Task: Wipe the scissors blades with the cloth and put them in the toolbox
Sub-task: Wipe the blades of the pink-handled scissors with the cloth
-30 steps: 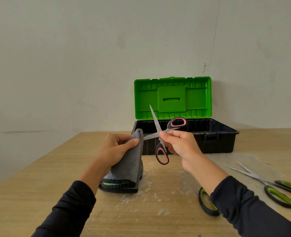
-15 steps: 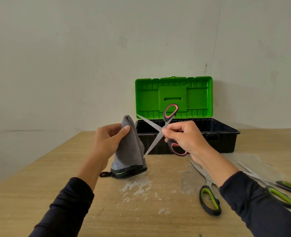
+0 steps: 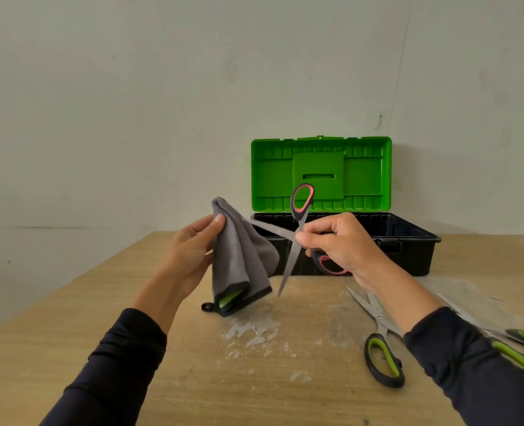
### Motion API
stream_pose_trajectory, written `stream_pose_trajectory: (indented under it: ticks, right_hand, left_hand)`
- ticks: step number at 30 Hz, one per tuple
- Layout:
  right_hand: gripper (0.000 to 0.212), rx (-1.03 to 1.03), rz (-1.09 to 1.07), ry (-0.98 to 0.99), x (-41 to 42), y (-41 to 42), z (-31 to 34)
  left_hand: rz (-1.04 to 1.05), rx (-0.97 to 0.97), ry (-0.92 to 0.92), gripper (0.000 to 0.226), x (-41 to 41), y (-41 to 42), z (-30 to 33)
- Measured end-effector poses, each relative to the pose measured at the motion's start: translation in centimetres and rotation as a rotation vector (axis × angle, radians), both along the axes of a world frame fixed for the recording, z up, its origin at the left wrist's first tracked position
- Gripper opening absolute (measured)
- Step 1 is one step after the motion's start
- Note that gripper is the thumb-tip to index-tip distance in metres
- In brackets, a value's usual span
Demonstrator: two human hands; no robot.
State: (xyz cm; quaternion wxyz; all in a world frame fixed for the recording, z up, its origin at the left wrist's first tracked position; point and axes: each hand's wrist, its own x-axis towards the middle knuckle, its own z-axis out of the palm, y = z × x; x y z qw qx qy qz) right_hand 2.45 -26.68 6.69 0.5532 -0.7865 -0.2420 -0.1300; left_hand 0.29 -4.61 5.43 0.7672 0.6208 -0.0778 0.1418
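Observation:
My right hand [image 3: 342, 241] grips a pair of pink-and-black scissors [image 3: 300, 207] near the pivot, held in the air with the blades spread wide. One blade points down-left, the other reaches left to the grey cloth [image 3: 239, 259]. My left hand [image 3: 193, 250] holds that cloth up by its top fold, and its lower edge hangs just above the table. Behind both stands the toolbox [image 3: 408, 241], black with its green lid [image 3: 320, 173] upright and open.
Two more pairs of scissors with green-and-black handles lie on the wooden table at the right, one [image 3: 380, 348] near my right forearm, the other [image 3: 512, 348] by the frame edge. White powdery smears [image 3: 251, 332] mark the table centre. A bare wall stands behind.
I have lifted the cloth off the table and raised it. The scissors turned in my right hand, so one handle now points up and the blades spread toward the cloth.

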Motion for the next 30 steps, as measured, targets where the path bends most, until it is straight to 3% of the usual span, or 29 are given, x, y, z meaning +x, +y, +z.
stream_pose_trajectory:
  ticks: [3,7,9,15,26,30]
  right_hand:
    - [0.013,-0.208,-0.037,-0.009,0.2,-0.4,0.2]
    - [0.012,-0.352,-0.01,-0.03,-0.1,0.3,0.2]
    - [0.012,-0.37,-0.007,-0.047,-0.3,0.5,0.2]
    - [0.015,-0.238,0.044,-0.059,-0.1,0.2,0.1]
    - [0.005,-0.278,0.032,-0.08,-0.2,0.9,-0.3]
    - [0.002,-0.263,0.045,-0.031,-0.2,0.6,-0.8]
  left_hand:
    - [0.012,0.07,-0.038,0.02,-0.4,0.4,0.6]
    - [0.032,0.504,-0.101,0.019,-0.6,-1.2,0.5]
    - [0.015,0.623,-0.125,0.014,-0.5,-1.8,0.2]
    - [0.034,0.678,-0.08,0.017,-0.3,-1.9,0.1]
    - [-0.035,0.821,-0.194,0.011,-0.7,-2.5,-0.3]
    - [-0.068,0.979,-0.223,0.014,-0.9,-2.8,-0.2]
